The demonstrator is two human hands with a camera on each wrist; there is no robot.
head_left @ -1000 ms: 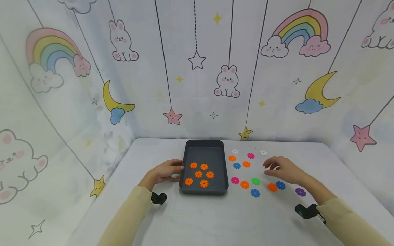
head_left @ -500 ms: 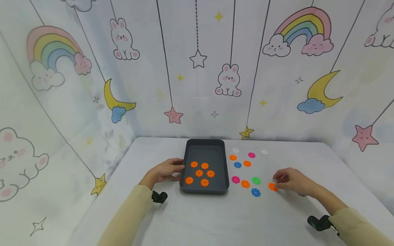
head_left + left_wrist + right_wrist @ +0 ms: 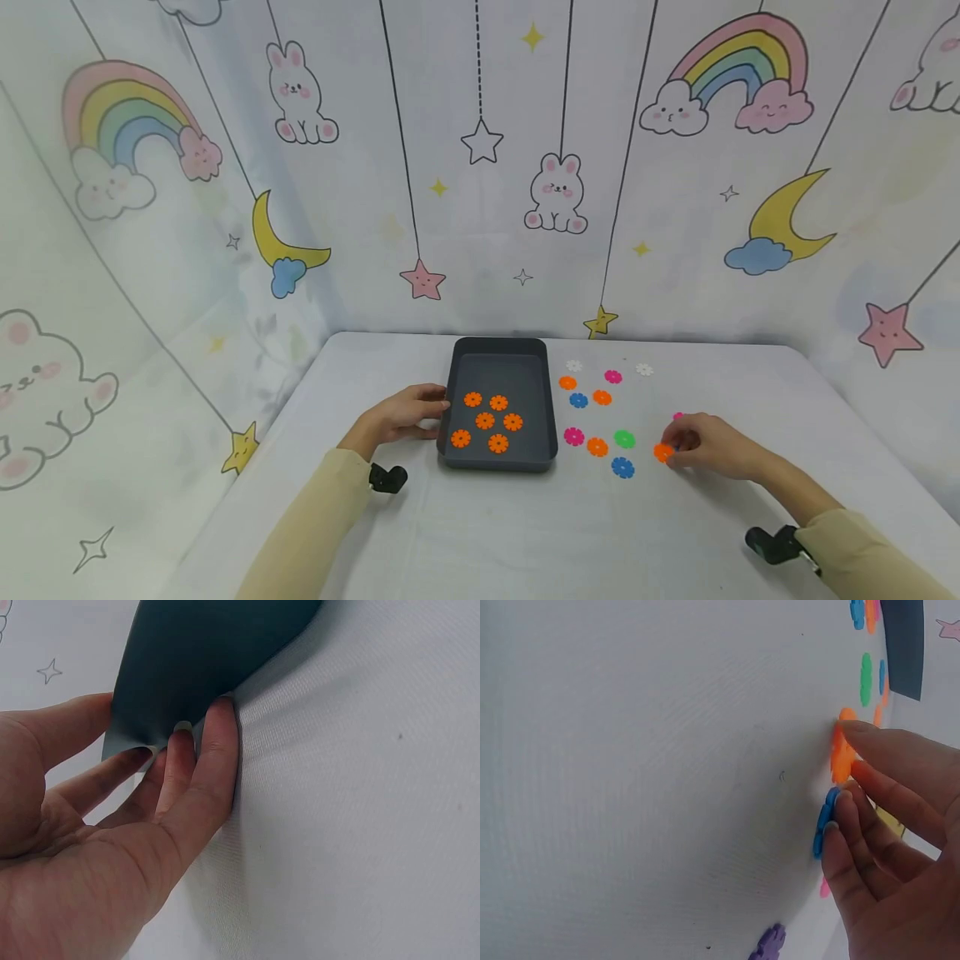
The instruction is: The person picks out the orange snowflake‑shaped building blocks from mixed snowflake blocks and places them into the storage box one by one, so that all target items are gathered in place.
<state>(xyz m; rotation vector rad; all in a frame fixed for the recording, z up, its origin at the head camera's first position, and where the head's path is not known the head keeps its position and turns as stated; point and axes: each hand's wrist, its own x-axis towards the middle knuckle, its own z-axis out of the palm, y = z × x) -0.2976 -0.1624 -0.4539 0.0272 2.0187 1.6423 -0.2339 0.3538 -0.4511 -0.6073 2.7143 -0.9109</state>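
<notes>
My right hand (image 3: 711,447) pinches an orange interlocking disc (image 3: 843,746) between thumb and index finger, close over the white table. A blue disc (image 3: 824,823) lies just beneath the other fingers. Beyond the knuckles a pink disc (image 3: 678,416) peeks out, partly hidden. A dark grey rectangular tray (image 3: 501,467) stands left of centre with several orange discs (image 3: 485,421) in its near half. My left hand (image 3: 402,417) rests against the tray's left side; in the left wrist view the fingertips (image 3: 220,712) touch its outer wall, fingers slightly bent.
Between tray and right hand lie loose discs, among them a green one (image 3: 625,438), a blue one (image 3: 622,467) and a pink one (image 3: 573,437). White discs (image 3: 644,369) lie farther back. A purple disc (image 3: 769,943) shows in the right wrist view. A patterned cloth backdrop (image 3: 480,208) rises behind the table.
My right hand came toward me and rightward, down to the orange disc, and its thumb and index finger took hold of it. The left hand and tray stayed put.
</notes>
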